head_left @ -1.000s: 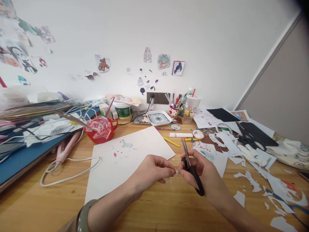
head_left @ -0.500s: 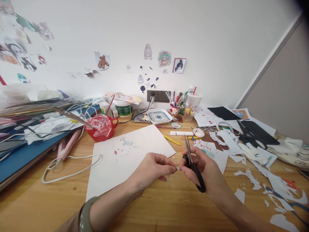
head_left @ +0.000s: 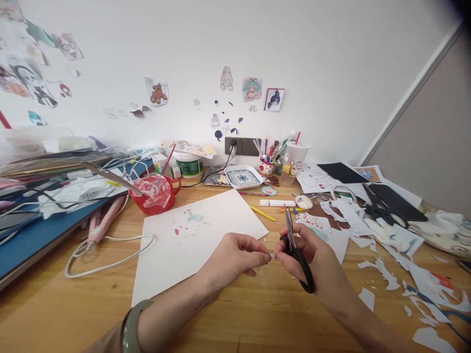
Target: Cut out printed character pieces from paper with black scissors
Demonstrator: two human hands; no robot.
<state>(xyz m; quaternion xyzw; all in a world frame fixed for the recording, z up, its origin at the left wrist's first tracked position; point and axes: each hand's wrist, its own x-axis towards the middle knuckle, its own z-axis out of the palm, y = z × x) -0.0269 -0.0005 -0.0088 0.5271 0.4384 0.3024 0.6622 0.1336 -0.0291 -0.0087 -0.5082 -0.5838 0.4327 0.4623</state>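
Observation:
Between thumb and finger, my left hand [head_left: 239, 257] pinches a tiny white paper scrap [head_left: 273, 255]. My right hand [head_left: 312, 250] holds black-handled scissors [head_left: 298, 252], their blades pointing up and away from the scrap. The right thumb and fingertip come up close beside the scrap; whether they touch it I cannot tell. Left of and behind my left hand lies a large white sheet [head_left: 165, 264] with small coloured paper cut-outs [head_left: 194, 216] on it. Both hands are just above the wooden table.
A red cup [head_left: 154, 198] with a plastic-wrapped content stands at the back left. White paper offcuts [head_left: 382, 274] litter the right side. A yellow pencil-like stick [head_left: 262, 213], a white marker [head_left: 277, 203] and a patterned tray [head_left: 243, 177] lie beyond my hands. A white cable [head_left: 110, 271] loops at left.
Hardly anything differs. Both hands keep the same pinch and grip, and the whole view has shifted very slightly.

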